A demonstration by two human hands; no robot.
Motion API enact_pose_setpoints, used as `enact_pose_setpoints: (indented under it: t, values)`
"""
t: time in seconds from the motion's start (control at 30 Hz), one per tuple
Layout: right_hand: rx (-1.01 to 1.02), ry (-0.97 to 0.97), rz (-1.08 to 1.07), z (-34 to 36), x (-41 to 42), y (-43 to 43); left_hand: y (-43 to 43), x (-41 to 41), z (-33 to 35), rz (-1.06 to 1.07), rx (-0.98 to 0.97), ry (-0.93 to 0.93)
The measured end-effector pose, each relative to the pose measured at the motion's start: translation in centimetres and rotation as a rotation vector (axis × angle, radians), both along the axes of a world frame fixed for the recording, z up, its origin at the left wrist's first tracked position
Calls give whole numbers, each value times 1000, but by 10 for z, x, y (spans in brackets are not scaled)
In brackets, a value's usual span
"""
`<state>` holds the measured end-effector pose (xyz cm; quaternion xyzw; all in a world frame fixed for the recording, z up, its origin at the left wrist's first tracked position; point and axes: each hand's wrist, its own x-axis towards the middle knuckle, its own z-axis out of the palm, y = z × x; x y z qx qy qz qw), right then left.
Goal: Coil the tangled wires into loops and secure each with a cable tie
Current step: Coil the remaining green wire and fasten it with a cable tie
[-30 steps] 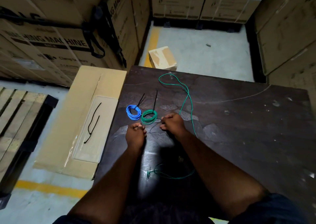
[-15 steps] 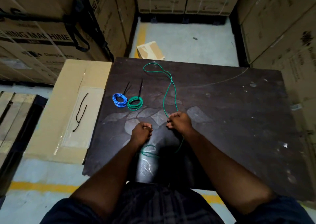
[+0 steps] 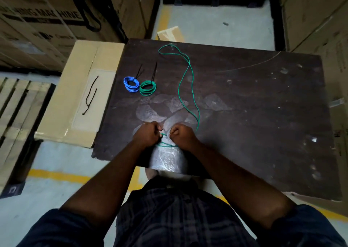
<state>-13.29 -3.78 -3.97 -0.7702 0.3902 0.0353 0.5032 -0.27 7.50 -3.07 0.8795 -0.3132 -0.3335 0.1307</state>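
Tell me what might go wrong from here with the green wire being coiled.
Both the left hand and right hand grip the few turns of loose green wire; easing either grip may let them spring open. The spare black cable ties lie on the flat cardboard box, off the dark table, so fetching one leaves the coil one-handed. The long tail could kink as it is drawn in.

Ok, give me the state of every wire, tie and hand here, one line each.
Blue wire: coiled, cable-tied, on the table.
Small green coil: coiled, cable-tied, beside the blue one.
Long green wire: mostly uncoiled, trailing across the table to both hands.
Left hand: gripping the long green wire.
Right hand: gripping the same wire.
Spare cable ties: loose on the cardboard box.
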Motion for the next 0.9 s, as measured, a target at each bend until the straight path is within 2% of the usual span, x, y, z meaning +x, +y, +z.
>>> enact_pose_setpoints:
  t: [0.23,0.47,0.67,0.8,0.9]
  values:
    - [-53,-35,53,0,-8,12,14,-24,17,-20,110,-132]
    - [-77,-109,15,26,5,17,22,-26,33,21,-76,-163]
    - [49,-173,-18,44,10,17,28,-13,46,77,-205,-95]
    - [49,-208,-116,60,21,18,45,-5,48,25,-244,-90]
    - [48,-209,-165,70,18,14,51,-3,49,82,-337,-8]
